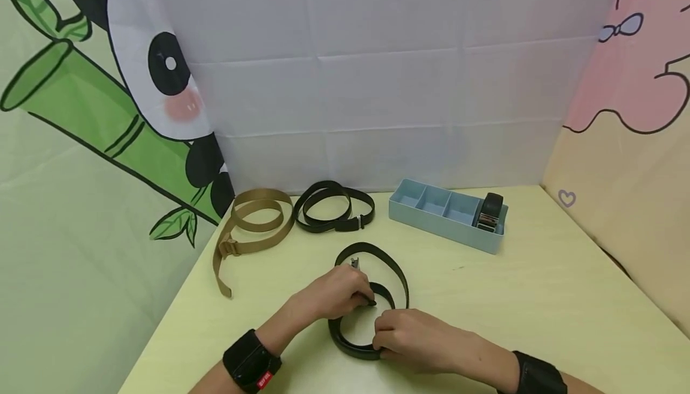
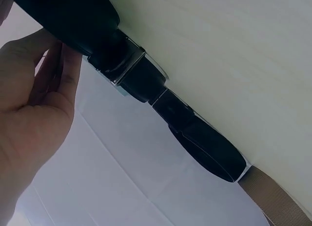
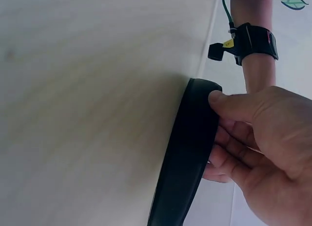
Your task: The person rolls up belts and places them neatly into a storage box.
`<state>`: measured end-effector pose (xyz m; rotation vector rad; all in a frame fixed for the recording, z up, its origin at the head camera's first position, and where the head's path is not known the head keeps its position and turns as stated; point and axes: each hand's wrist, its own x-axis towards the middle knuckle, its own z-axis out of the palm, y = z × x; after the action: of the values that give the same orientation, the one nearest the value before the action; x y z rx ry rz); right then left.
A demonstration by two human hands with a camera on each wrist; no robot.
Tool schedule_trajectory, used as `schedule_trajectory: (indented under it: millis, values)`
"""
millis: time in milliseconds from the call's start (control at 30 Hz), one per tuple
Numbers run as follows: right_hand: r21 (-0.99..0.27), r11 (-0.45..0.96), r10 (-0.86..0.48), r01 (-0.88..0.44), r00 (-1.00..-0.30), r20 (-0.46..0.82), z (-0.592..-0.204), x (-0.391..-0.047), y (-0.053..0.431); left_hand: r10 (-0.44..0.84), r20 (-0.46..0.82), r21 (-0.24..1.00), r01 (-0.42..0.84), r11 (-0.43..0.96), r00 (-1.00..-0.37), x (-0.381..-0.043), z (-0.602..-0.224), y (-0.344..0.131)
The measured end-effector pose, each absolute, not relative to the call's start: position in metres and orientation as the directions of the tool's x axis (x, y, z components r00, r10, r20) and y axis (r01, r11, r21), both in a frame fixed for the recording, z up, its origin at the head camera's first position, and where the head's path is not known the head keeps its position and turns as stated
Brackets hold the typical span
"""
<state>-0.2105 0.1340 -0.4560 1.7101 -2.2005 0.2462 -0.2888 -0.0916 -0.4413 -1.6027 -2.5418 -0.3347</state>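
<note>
A black belt [image 1: 400,274] lies in loose loops at the front middle of the table, its silver buckle [image 1: 354,262] showing just beyond my left hand [image 1: 342,291]. That hand reaches inside the loops and pinches a dark end of the belt; in the left wrist view, its fingers go behind the broad black strap [image 2: 83,16]. On the near right side of the coil, my right hand [image 1: 415,339] grips the strap. Seen from the right wrist, the thumb presses one edge of the standing band [image 3: 187,133] and the other fingers sit behind it.
A tan webbing belt [image 1: 269,243] lies coiled at the back left, beside another coiled black belt [image 1: 326,224]. The blue divided box [image 1: 447,229] stands at the back right with a rolled black belt [image 1: 490,208] in its right compartment. A white cloth [image 1: 377,82] hangs behind the table.
</note>
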Motion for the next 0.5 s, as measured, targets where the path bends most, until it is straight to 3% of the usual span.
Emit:
schedule_trajectory:
  millis: [133, 367, 500]
  values:
    - [0.064, 0.285, -0.903, -0.957, -0.245, 0.352, -0.456, -0.214, 0.145, 0.875, 0.206, 0.135, 0.899, 0.417, -0.437, -0.291, -0.444, -0.093]
    - [0.042, 0.400, -0.878, -0.915, -0.370, 0.304, -0.450, -0.230, 0.186, 0.880, 0.240, 0.172, 0.910, 0.378, -0.411, -0.295, -0.447, -0.098]
    - [0.069, 0.445, -0.861, -0.893, -0.405, 0.307, -0.452, -0.246, 0.211, 0.879, 0.266, 0.200, 0.915, 0.351, -0.395, -0.295, -0.449, -0.099]
